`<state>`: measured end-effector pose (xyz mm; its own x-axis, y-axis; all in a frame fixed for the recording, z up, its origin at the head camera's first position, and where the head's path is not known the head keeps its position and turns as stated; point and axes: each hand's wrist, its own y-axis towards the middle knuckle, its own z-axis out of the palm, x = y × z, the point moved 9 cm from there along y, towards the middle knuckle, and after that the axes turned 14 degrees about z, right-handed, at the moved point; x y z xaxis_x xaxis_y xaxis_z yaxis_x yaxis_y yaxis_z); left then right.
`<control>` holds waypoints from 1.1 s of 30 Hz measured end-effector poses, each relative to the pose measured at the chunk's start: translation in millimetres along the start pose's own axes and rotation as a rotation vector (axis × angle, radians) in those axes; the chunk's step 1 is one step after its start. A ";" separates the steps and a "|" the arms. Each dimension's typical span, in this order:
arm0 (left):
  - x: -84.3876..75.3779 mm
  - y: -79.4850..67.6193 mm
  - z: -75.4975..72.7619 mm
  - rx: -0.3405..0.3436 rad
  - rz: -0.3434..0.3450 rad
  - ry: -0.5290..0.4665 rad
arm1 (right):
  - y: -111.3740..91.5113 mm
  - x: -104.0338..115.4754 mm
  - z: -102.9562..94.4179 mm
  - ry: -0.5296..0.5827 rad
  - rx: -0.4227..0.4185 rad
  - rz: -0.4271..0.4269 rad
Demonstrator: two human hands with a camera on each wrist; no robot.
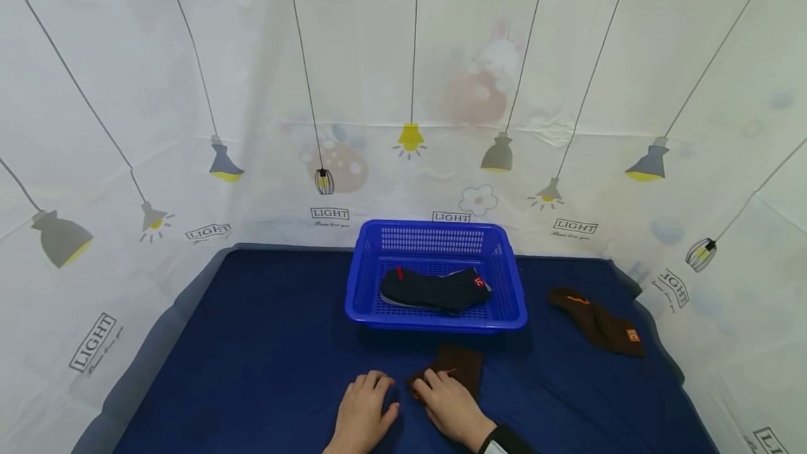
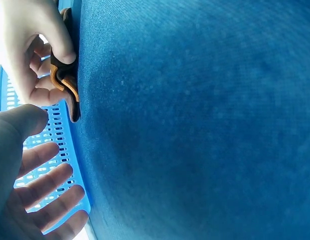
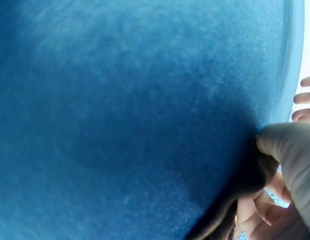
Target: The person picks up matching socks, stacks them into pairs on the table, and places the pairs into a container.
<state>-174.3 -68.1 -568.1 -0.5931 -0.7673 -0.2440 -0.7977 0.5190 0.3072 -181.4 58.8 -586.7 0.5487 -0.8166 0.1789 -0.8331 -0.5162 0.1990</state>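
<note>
A brown sock (image 1: 466, 368) lies on the dark blue cloth in front of the basket. My right hand (image 1: 452, 408) pinches one end of it between thumb and fingers. In the left wrist view, that end of the sock (image 2: 65, 85) shows folded layers with an orange edge. Just left of the sock, my left hand (image 1: 362, 413) hovers with its fingers spread and relaxed, touching nothing. The right wrist view shows the right thumb (image 3: 282, 142) on the brown fabric (image 3: 250, 175), whose far part is out of frame.
Behind the hands stands a blue plastic basket (image 1: 435, 325) holding black socks (image 1: 435, 291) with red marks. Another brown sock (image 1: 599, 321) lies flat to the right of the basket. White printed sheeting (image 1: 403, 40) walls the back and sides of the blue cloth (image 1: 265, 342).
</note>
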 end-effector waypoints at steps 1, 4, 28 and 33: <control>0.2 0.0 -0.2 0.000 -0.002 0.000 | 0.1 -0.4 0.6 0.008 0.001 0.002; 0.8 0.0 -0.7 -0.001 -0.008 0.002 | 1.6 -1.9 2.0 0.032 0.025 0.016; 8.5 -2.5 -8.1 -0.041 -0.019 0.016 | 46.6 29.2 -86.0 0.178 -0.102 0.039; 11.1 -3.5 -13.6 -0.056 -0.023 0.033 | 56.4 46.1 -98.6 0.210 -0.097 0.024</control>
<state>-176.6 -83.6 -559.4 -0.5697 -0.7914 -0.2214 -0.8034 0.4796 0.3529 -196.2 17.6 -472.2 0.5398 -0.7515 0.3793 -0.8410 -0.4618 0.2820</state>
